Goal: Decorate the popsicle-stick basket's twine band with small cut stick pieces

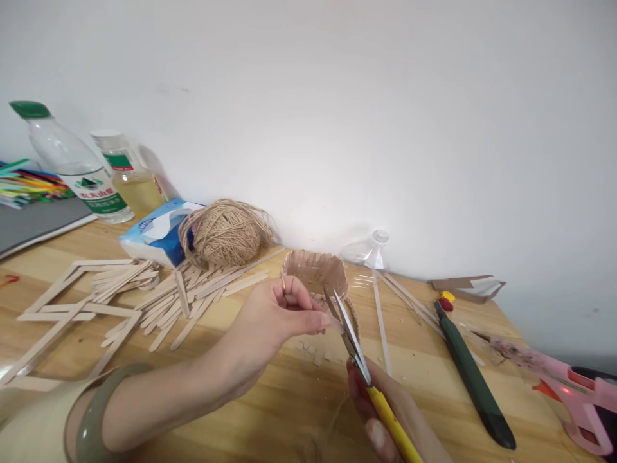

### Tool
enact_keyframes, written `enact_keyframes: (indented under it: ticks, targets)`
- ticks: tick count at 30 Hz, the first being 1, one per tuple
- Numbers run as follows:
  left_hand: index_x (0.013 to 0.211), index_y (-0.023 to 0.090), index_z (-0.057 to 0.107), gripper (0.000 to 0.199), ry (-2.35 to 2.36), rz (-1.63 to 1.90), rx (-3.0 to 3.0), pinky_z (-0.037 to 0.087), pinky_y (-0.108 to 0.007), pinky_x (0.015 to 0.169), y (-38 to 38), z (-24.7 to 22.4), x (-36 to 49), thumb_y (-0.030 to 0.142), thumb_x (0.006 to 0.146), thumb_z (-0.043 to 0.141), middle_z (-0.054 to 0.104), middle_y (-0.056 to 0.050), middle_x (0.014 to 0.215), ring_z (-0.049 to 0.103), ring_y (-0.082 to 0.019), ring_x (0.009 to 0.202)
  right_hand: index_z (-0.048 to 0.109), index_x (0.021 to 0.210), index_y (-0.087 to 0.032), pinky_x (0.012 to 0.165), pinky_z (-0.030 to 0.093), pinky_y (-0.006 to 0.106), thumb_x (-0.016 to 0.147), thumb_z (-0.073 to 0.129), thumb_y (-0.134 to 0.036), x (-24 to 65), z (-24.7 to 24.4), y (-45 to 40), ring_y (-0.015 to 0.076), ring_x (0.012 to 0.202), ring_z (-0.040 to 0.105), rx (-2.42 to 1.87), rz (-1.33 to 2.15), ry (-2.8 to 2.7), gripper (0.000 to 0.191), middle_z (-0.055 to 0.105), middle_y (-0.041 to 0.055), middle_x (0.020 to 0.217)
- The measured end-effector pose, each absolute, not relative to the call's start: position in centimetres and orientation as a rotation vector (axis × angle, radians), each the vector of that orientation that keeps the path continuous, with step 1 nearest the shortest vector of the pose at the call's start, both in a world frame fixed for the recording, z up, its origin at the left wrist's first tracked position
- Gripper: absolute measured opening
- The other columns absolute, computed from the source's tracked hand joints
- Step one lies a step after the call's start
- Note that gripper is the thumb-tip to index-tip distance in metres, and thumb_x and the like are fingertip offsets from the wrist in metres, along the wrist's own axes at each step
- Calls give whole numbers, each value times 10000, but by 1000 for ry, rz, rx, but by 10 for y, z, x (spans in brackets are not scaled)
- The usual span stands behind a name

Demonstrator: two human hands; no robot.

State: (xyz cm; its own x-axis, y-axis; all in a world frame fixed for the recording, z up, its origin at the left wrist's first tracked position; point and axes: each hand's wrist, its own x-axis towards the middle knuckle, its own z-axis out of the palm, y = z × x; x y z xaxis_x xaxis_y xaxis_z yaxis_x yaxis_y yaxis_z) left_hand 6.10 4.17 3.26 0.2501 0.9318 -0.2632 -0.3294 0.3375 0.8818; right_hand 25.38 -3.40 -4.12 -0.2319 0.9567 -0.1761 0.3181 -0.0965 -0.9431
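My left hand [294, 312], with a ring on one finger, pinches a small pale translucent strip [336, 323] between thumb and forefinger. The strip's free end lies between the blades of the scissors [357, 354], which are slightly apart. My right hand [380, 408] is wrapped round the yellow handles, low in the view. Just behind both hands sits a small brown basket-like container [315, 270] with a clear plastic inside and a braided cord at its edge. Small pale clippings [318, 355] lie on the wooden table [270, 411] below the hands.
Wooden sticks [178, 302], a twine ball [229, 235], a tissue pack [161, 228] and bottles [89, 173] stand or lie left. To the right are a cut bottle top [373, 251], clear strips [382, 321], a dark green tool [475, 376] and a pink glue gun [573, 392].
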Motion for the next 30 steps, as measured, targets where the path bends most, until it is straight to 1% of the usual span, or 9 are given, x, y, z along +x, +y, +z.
enact_keyframes:
  ticks: [3,5,10,15,18,21,24,27,30]
  targets:
    - [524,159,499,263,933,1002,809,442,-227,587,42,33,61,105,546,755,634,39,551,568,-91,549,525,1040,-204,735,449,317,703,579,-655,254,-40,-37,234,811,536,-1453,1306,-1551,565,535,63,873]
    - [523,160,499,266,943,1002,812,443,-233,584,42,33,62,118,542,761,633,36,552,566,-95,547,511,1059,-199,703,446,308,692,571,-679,256,-38,-36,231,802,533,-1456,1311,-1547,607,536,71,897]
    - [529,160,506,283,968,1004,809,449,-243,584,44,33,62,160,516,789,636,27,555,565,-102,545,517,820,-200,548,387,248,682,508,-744,255,-27,-31,146,603,436,-1441,1347,-1606,561,456,-2,699]
    - [548,156,520,273,953,987,802,450,-231,580,46,32,60,157,521,792,634,29,547,564,-97,541,401,681,-214,496,287,242,615,398,-854,242,-10,-26,115,552,288,-1480,1318,-1649,644,332,-41,619]
    - [567,153,545,222,964,987,798,448,-219,592,46,34,58,132,561,766,622,38,548,563,-89,549,306,654,-228,467,229,239,590,378,-875,236,-4,-23,105,531,227,-1433,1456,-1639,655,280,-57,594]
    - [660,160,640,119,951,996,846,447,-215,609,45,35,57,125,602,739,624,37,595,561,-92,586,333,667,-231,461,211,251,614,391,-857,239,-6,-21,113,528,249,-1389,1473,-1599,631,303,-44,607]
    - [798,187,722,133,943,977,921,454,-230,644,44,34,58,154,675,680,657,9,688,555,-111,644,417,709,-230,489,261,276,662,389,-822,247,-10,-20,142,549,310,-1358,1399,-1588,594,349,-18,633]
    - [765,192,743,103,973,961,957,461,-246,679,43,30,60,192,705,659,680,-17,730,554,-126,675,447,707,-237,528,316,306,682,378,-807,251,-11,-19,178,577,374,-1331,1372,-1587,575,391,4,650]
    - [717,188,741,62,967,963,928,465,-241,676,42,26,61,205,686,690,673,-10,680,561,-122,661,485,715,-231,553,361,309,686,383,-805,251,-9,-21,190,601,425,-1310,1373,-1577,583,426,14,667]
